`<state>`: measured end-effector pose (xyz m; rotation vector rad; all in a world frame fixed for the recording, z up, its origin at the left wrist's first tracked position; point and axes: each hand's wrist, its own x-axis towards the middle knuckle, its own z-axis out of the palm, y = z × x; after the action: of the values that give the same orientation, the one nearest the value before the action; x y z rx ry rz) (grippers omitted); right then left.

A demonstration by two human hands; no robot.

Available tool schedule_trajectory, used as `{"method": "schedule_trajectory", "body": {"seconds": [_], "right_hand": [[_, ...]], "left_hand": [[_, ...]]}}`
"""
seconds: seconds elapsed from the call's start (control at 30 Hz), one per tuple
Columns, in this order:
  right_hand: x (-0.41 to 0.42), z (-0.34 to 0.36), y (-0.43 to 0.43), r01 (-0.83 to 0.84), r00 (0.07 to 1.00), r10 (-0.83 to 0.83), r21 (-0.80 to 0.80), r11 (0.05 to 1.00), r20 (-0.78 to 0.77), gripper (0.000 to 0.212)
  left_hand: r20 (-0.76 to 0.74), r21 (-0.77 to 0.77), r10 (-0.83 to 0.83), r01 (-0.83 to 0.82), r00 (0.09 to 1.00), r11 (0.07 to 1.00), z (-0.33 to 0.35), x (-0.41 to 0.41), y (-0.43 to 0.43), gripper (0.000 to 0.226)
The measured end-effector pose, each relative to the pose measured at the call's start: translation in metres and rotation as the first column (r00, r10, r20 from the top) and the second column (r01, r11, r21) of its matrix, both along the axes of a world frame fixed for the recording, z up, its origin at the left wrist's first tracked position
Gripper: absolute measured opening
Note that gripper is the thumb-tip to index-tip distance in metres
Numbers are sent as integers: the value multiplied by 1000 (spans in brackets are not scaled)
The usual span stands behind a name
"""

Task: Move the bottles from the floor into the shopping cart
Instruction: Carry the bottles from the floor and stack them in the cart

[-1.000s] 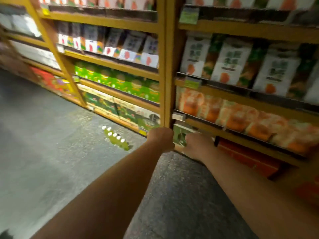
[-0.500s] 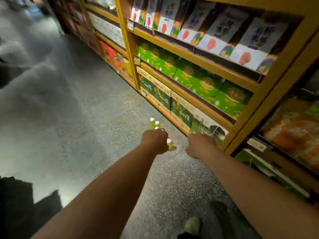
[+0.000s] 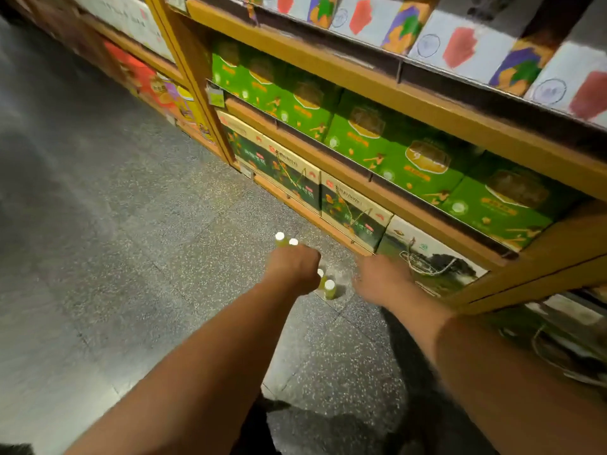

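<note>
Reaching with left hand (image 3: pixel 293 272), fingers curled, hold unclear; white-capped bottles (image 3: pixel 329 288) just beyond and right of it; right hand (image 3: pixel 381 279) blurred, state unclear.

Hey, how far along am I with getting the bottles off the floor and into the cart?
Nothing looks done: four white-capped bottles show on the floor by the bottom shelf, and no cart is in view. In hand: the left hand hovers over the row and the right hand beside it; their fingers are hidden, so no grasp is certain. Left: every bottle.
</note>
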<state>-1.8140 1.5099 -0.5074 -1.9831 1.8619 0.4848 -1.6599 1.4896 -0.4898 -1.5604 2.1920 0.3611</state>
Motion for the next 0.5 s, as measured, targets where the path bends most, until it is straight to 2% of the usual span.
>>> {"method": "schedule_trajectory", "body": {"seconds": [0.13, 0.23, 0.37, 0.5], "right_hand": [[30, -66, -42, 193, 980, -195, 44, 980, 43, 20], [45, -119, -63, 281, 957, -283, 33, 959, 65, 10], [54, -204, -80, 350, 934, -351, 25, 936, 62, 31], [55, -327, -103, 366, 925, -372, 87, 927, 79, 31]], "left_hand": [[4, 6, -180, 180, 984, 984, -59, 31, -68, 18], [-52, 38, -241, 244, 969, 969, -118, 46, -106, 22], [-120, 104, -287, 299, 951, 949, -221, 48, -140, 21], [-55, 127, -335, 339, 941, 932, -348, 35, -165, 26]]}}
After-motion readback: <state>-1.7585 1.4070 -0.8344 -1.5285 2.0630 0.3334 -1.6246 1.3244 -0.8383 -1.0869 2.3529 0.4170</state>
